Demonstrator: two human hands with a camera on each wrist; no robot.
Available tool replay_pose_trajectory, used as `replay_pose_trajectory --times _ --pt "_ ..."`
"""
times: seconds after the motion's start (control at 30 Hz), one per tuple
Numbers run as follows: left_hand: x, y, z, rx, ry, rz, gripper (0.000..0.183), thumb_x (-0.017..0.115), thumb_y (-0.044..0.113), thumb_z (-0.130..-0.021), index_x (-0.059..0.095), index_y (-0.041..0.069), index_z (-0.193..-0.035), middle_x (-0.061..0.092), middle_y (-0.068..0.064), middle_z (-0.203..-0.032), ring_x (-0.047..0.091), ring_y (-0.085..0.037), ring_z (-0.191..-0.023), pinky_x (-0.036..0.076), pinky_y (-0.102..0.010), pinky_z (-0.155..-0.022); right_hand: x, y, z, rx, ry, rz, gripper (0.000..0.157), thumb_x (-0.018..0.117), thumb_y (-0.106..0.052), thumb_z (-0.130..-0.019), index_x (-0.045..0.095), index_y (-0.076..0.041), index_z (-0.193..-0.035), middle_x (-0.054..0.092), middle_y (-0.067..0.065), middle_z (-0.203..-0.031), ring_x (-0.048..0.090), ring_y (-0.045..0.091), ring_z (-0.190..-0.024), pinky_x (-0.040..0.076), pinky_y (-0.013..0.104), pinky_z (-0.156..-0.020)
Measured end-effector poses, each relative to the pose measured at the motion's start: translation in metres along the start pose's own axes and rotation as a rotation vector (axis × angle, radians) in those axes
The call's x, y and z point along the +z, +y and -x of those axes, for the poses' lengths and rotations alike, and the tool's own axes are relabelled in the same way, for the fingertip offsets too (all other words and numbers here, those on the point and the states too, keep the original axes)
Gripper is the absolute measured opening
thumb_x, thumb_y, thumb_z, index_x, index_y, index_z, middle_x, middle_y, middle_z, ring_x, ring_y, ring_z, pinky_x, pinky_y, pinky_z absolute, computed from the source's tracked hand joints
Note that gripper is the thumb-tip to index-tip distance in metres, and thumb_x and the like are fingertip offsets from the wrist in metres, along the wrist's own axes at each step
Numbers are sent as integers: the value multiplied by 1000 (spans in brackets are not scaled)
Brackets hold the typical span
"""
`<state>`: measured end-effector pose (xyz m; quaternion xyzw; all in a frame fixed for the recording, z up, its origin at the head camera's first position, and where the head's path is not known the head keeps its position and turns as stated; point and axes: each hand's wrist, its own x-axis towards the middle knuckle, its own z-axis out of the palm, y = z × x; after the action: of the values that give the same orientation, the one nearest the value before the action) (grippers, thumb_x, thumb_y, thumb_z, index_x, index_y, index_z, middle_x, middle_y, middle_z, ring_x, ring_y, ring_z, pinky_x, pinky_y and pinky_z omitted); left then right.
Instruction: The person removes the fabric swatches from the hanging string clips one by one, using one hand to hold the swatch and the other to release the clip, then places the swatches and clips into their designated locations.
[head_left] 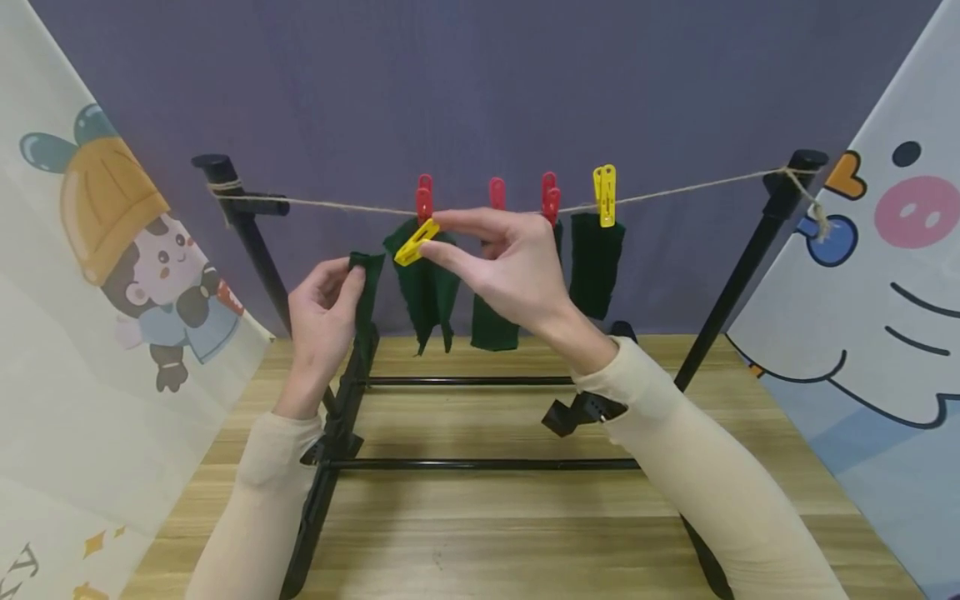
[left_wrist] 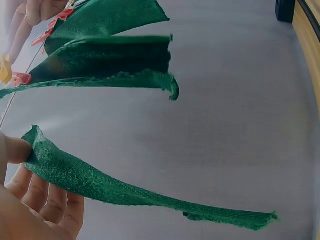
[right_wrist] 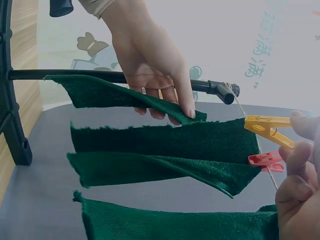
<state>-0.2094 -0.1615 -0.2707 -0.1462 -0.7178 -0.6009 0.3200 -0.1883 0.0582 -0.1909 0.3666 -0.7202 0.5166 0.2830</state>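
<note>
My left hand [head_left: 324, 312] pinches the top of a strip of dark green cloth [left_wrist: 100, 177] between thumb and fingers; the strip hangs down beside the rack's left post. A yellow clothespin [head_left: 417, 242] is pinched by its handle end between the thumb and index finger of my right hand [head_left: 517, 262]. That hand is in front of the twine line [head_left: 330, 204], the clothespin's tip pointing left and down. Right behind it, a green cloth piece [head_left: 427, 287] hangs from a red clothespin [head_left: 424, 198]. Part of the middle cloth [head_left: 495, 325] is hidden behind my right hand.
Further along the line are two red clothespins [head_left: 551, 198] and a yellow clothespin [head_left: 604, 196] holding another green cloth [head_left: 596, 271]. The line runs between the black rack's [head_left: 731, 296] two posts. The rack stands on a wooden table [head_left: 480, 533] with printed panels at both sides.
</note>
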Motion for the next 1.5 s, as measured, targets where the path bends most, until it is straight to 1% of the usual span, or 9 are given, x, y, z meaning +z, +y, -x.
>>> replay_pose_trajectory --times 0.13,0.27,0.47,0.57,0.63,0.8,1.13,1.3,1.5 --pt "-3 -15 -2 -13 3 8 22 60 15 -96 66 -1 -110 69 -5 -97 64 -13 -85 50 -23 -76 -2 3 4 18 11 -15 29 80 -7 -78 72 2 -104 72 12 -99 29 12 -37 23 26 -39" --pt "-6 -30 -5 -25 10 3 21 60 15 -96 67 1 -110 70 -5 -100 64 -14 -87 49 -22 -77 -4 6 8 48 8 -5 29 79 -8 -79 72 2 -105 72 11 -100 29 13 -38 24 25 -39" --pt "-8 -37 -4 -44 -2 3 23 62 19 -95 67 3 -110 69 -4 -97 64 -14 -87 49 -23 -78 -6 11 15 67 8 4 28 79 -8 -79 72 2 -104 72 11 -100 30 11 -39 25 24 -40" --pt "-7 -32 0 -69 -15 5 23 61 18 -95 66 1 -110 68 -4 -95 63 -13 -86 49 -23 -77 -6 15 20 51 12 6 27 79 -6 -78 72 3 -103 72 12 -98 29 11 -38 24 24 -39" --pt "-6 -26 4 -78 -22 2 23 61 15 -96 65 -2 -110 68 -5 -94 63 -13 -84 49 -22 -77 -6 18 24 37 16 6 27 80 -5 -77 72 4 -102 72 13 -97 29 11 -38 23 24 -38" --pt "-4 -12 10 -78 -32 -13 23 58 10 -96 63 -7 -110 67 -9 -94 62 -12 -83 49 -21 -76 -5 25 31 34 17 5 27 79 -3 -77 72 4 -102 72 12 -96 30 11 -38 23 24 -38" --pt "-7 -16 16 -108 -25 -33 23 59 10 -96 63 -7 -109 68 -10 -95 63 -12 -83 49 -21 -76 -10 36 42 29 24 15 26 79 -1 -77 72 4 -102 72 14 -95 31 12 -37 23 24 -37" --pt "-7 -18 19 -122 -37 -52 23 59 12 -96 63 -6 -110 68 -10 -96 62 -13 -83 49 -21 -76 -11 39 47 42 23 28 26 79 -2 -78 72 4 -102 72 14 -94 31 14 -37 23 24 -37" --pt "-7 -20 22 -122 -43 -64 23 59 11 -96 64 -6 -110 67 -12 -93 62 -17 -79 48 -21 -72 -13 43 55 67 27 24 26 78 -2 -78 72 4 -103 72 15 -94 31 14 -38 24 25 -38"
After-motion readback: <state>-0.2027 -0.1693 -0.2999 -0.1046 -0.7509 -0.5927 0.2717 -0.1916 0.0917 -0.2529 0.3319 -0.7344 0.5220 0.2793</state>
